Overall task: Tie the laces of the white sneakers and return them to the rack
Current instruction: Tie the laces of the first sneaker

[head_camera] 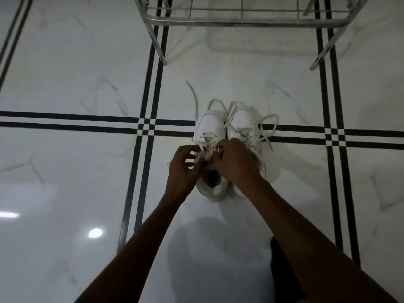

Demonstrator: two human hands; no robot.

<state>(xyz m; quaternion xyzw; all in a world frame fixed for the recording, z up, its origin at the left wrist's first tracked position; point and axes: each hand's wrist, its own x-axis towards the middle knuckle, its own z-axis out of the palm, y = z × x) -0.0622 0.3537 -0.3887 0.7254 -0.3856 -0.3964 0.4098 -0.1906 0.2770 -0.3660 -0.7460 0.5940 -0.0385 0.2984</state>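
Observation:
Two white sneakers stand side by side on the floor, toes pointing away from me. The left sneaker (pixel 208 125) has its laces (pixel 205 138) pinched by both hands over the tongue. My left hand (pixel 183 165) holds one lace strand; my right hand (pixel 235 160) grips another and covers part of the right sneaker (pixel 242 121). The right sneaker's laces (pixel 269 127) lie loose, looping onto the floor. A loose lace end (pixel 193 97) trails toward the rack.
A metal shoe rack (pixel 240 20) stands at the far top, its legs (pixel 160 51) reaching the floor. The floor is glossy white marble tile with black double stripes (pixel 148 125). A dark trouser leg (pixel 282 270) shows at bottom right.

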